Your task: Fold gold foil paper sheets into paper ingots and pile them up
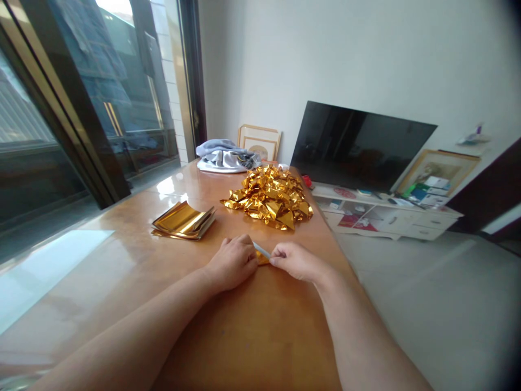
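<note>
Between my two hands, low on the wooden table (252, 326), lies a sheet of gold foil paper (262, 258) with a pale folded edge. My left hand (236, 260) is closed over its left end, fingers curled down and partly hiding it. At the other end my right hand (291, 259) pinches the paper between thumb and fingers. Beyond my hands rises a heap of folded gold foil pieces (272, 195). Left of that heap sits a stack of flat gold foil sheets (183, 220), slightly curled at the edges.
Folded clothes (226, 156) lie at the table's far end, near framed pictures (260, 142). To the right, beyond the table's edge, a large television (362, 146) stands on a white cabinet (391, 220). Glass doors (101, 98) run along the left.
</note>
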A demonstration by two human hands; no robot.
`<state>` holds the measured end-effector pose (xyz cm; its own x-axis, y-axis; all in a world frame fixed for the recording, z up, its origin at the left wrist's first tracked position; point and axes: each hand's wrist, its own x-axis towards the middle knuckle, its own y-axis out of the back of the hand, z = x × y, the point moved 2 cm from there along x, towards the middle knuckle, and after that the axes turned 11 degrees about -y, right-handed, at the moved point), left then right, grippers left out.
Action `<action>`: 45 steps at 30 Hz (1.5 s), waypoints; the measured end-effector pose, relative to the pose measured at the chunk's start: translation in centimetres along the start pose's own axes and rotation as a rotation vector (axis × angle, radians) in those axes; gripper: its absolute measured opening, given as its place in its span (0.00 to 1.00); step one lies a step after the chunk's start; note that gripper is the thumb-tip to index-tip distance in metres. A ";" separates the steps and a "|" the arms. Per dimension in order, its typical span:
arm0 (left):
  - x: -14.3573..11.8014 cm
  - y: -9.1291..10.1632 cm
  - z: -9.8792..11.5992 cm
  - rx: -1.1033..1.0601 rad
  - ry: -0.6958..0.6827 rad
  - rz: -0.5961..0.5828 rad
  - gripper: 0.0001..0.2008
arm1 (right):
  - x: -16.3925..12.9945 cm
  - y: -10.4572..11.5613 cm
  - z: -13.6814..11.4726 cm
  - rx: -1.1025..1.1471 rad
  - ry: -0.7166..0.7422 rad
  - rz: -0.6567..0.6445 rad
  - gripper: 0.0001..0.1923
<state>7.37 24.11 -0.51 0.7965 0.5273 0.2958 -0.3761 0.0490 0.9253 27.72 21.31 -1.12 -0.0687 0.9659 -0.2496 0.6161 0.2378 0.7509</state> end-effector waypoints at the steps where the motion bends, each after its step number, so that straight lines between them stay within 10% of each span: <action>1: 0.0 -0.1 -0.1 -0.007 0.012 0.008 0.11 | 0.1 -0.1 0.1 -0.004 -0.001 0.011 0.09; 45: 0.8 -2.3 -1.5 -0.087 0.075 0.079 0.08 | 0.3 -1.6 -0.1 -0.154 -0.136 0.211 0.08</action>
<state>8.21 25.67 -2.74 0.7262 0.5942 0.3458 -0.4788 0.0763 0.8746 26.62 21.18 -2.36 0.1600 0.9756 -0.1501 0.4784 0.0564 0.8764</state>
